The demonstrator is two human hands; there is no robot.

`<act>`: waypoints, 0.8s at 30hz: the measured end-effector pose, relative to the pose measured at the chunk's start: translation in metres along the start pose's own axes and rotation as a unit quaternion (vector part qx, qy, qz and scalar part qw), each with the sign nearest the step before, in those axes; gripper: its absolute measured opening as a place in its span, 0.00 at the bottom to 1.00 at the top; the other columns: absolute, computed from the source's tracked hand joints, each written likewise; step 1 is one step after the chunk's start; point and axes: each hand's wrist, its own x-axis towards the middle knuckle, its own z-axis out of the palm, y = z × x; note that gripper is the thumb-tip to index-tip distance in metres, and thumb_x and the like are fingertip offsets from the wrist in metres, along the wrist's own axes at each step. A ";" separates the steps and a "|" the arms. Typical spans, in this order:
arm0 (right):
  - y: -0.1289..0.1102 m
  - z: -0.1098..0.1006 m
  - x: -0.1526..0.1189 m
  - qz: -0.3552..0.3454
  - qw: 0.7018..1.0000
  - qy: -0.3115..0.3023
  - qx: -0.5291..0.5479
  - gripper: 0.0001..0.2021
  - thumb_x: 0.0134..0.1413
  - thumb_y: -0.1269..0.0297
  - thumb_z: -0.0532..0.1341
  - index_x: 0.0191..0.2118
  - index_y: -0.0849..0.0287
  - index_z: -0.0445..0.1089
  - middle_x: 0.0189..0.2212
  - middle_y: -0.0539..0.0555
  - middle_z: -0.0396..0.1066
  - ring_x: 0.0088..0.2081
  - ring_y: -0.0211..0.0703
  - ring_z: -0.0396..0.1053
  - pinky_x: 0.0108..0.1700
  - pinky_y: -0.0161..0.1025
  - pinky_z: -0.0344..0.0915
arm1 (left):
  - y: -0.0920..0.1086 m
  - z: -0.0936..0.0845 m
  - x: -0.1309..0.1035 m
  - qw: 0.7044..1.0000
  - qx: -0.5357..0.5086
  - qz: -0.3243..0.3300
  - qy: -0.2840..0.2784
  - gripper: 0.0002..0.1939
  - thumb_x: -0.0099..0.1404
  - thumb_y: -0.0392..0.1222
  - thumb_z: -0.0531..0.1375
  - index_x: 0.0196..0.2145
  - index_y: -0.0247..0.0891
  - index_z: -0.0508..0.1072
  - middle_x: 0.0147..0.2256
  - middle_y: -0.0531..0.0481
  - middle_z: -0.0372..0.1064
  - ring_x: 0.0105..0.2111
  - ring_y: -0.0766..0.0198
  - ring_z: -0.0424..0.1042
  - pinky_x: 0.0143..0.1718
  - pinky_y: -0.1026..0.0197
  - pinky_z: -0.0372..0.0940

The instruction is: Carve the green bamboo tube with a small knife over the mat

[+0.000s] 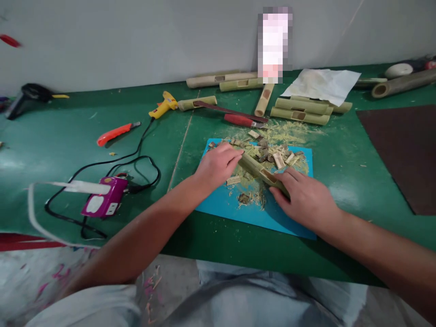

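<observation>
A green bamboo tube [252,166] with a rectangular opening cut in its side is held slantwise above a blue mat [213,205]. My left hand [220,164] is closed at its far left end, thumb and fingers pinched there. Around the nearer right end, beside the cut opening, my right hand [304,195] is wrapped. Bamboo chips and shavings [278,160] lie scattered on the mat under and behind the tube. Just beyond the mat rest a red-handled knife or saw [238,120] and a long dark flat strip [223,109].
Several cut bamboo tubes [299,116] lie along the back, some beneath white paper [320,84]. To the left are a yellow glue gun [163,105], an orange utility knife [116,134] and a purple power strip [105,196] with cords. A brown board [402,154] lies right.
</observation>
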 end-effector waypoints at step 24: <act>0.001 0.002 -0.002 -0.014 0.999 0.032 -0.015 0.15 0.66 0.58 0.54 0.42 0.61 0.74 0.35 0.55 0.74 0.32 0.43 0.70 0.31 0.39 0.58 | 0.008 0.008 -0.002 0.999 0.017 0.049 -0.002 0.15 0.75 0.40 0.51 0.45 0.33 0.77 0.32 0.47 0.71 0.31 0.67 0.71 0.34 0.64 0.68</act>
